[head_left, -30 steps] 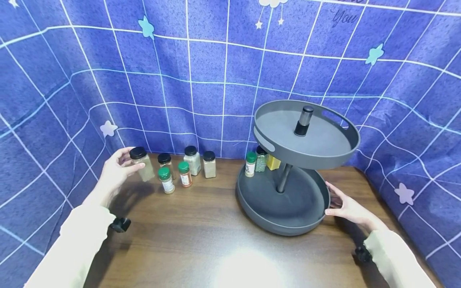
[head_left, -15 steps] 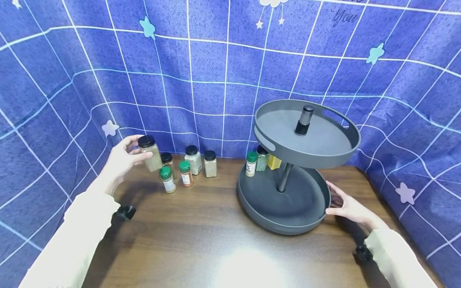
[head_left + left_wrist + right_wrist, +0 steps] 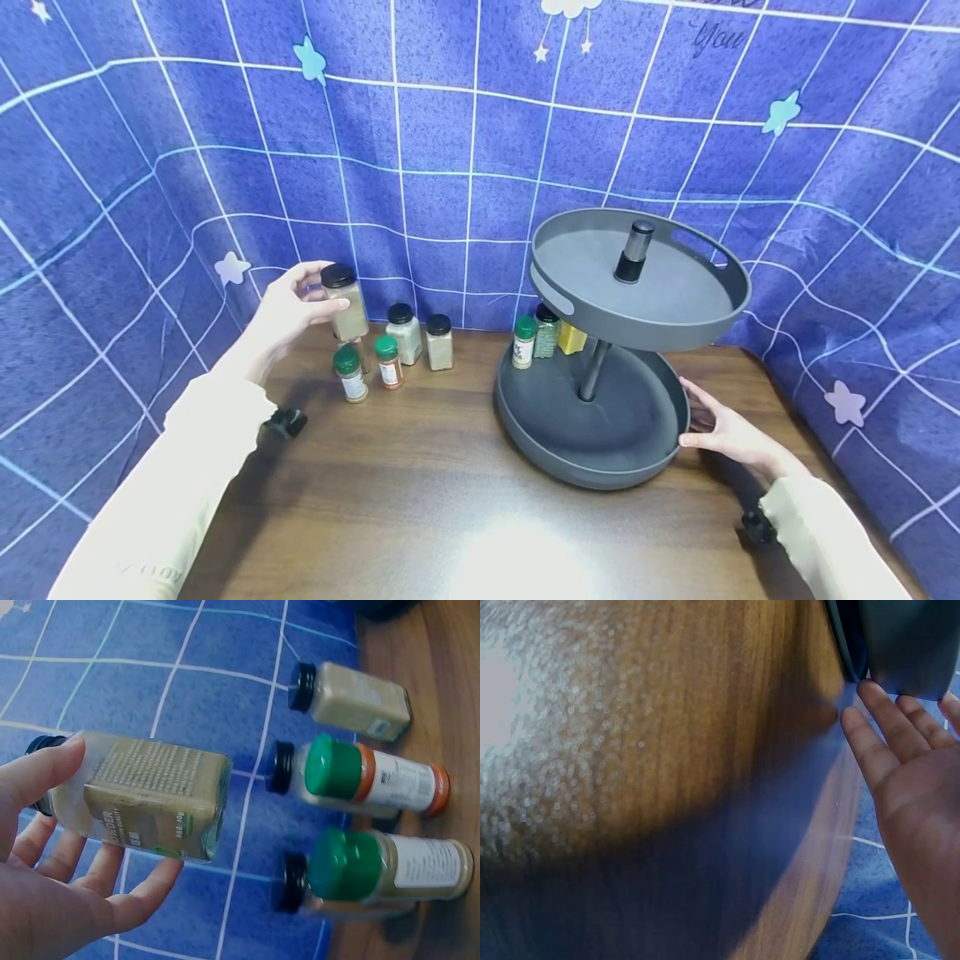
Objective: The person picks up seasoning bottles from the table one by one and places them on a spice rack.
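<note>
My left hand grips a square spice jar with a black lid and beige powder, raised above the other jars. In the left wrist view the jar lies between thumb and fingers, its printed side showing. Below it stand two green-capped jars, one with an orange-red filling. A further black-lidded jar is mostly hidden behind the held one. At the right, my right hand touches the rim of a dark grey two-tier tray stand; the right wrist view shows its fingers extended against the tray wall.
Two black-lidded jars, one whitish and one beige, stand by the curtain. On the lower tier sit a green-capped jar, a green herb jar and a yellow item. The upper tier overhangs them.
My left hand has lifted the jar and carried it right, so it now overlaps the black-lidded jar behind. My right hand and the tray stand have stayed put.
</note>
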